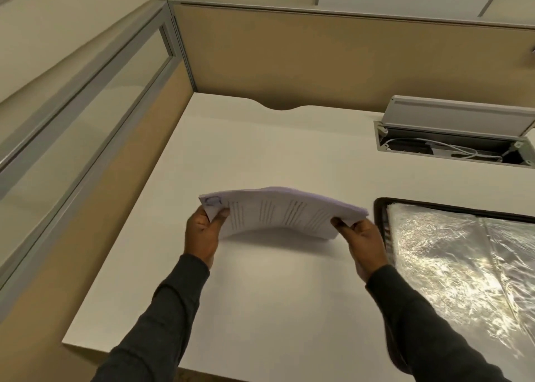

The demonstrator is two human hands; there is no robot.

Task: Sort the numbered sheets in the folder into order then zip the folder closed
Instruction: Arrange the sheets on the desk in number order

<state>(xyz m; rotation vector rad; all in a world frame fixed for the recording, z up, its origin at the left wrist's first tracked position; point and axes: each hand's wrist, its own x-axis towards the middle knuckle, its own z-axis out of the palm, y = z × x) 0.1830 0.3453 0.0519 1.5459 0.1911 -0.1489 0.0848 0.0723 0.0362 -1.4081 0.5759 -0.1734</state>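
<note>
Both arms reach forward over the white counter (260,155), dark sleeves to the wrists. Left hand (202,231) pinches the left end of the sheets (278,208), thumb on top; right hand (363,238) pinches the right end likewise. Each grip is closed on paper. Stack is held off the counter, bowed upward in the middle. Folder (451,254) lies open just right of the right hand, clear pockets showing.

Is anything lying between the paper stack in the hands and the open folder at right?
Nothing visible does. The left hand and right hand pinch the bowed white stack of printed sheets at its ends above the white desk; the black-edged zip folder with clear plastic sleeves lies open just to its right.
</note>
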